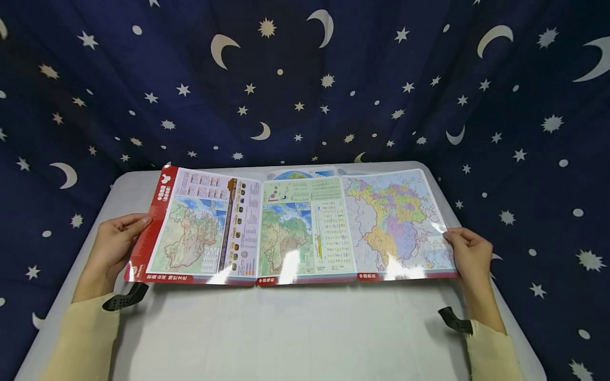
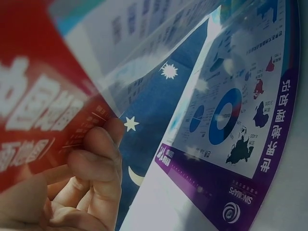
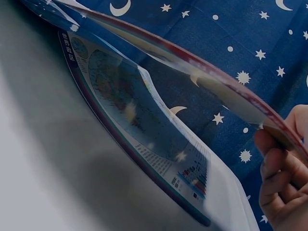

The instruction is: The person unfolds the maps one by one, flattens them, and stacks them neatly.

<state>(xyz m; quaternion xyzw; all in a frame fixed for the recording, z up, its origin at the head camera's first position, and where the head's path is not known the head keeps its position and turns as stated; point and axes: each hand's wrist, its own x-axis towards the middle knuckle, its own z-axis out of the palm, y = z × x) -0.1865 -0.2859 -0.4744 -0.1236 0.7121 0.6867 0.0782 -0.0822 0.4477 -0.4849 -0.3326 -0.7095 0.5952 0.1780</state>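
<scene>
A glossy folding map of China with three panels spreads between both hands, raised over the table and showing fold creases. My left hand pinches its red left edge between thumb and fingers, as the left wrist view also shows. At the opposite end, my right hand pinches the right border, thumb on the printed face. Below it lies a second folding map, a world map, mostly hidden in the head view. Its purple-bordered panel shows in the left wrist view, and another panel appears in the right wrist view.
Everything is over a white-covered table with rounded far corners. A dark blue curtain with moons and stars hangs behind and along both sides. Black straps show at the cuffs of the pale sleeves.
</scene>
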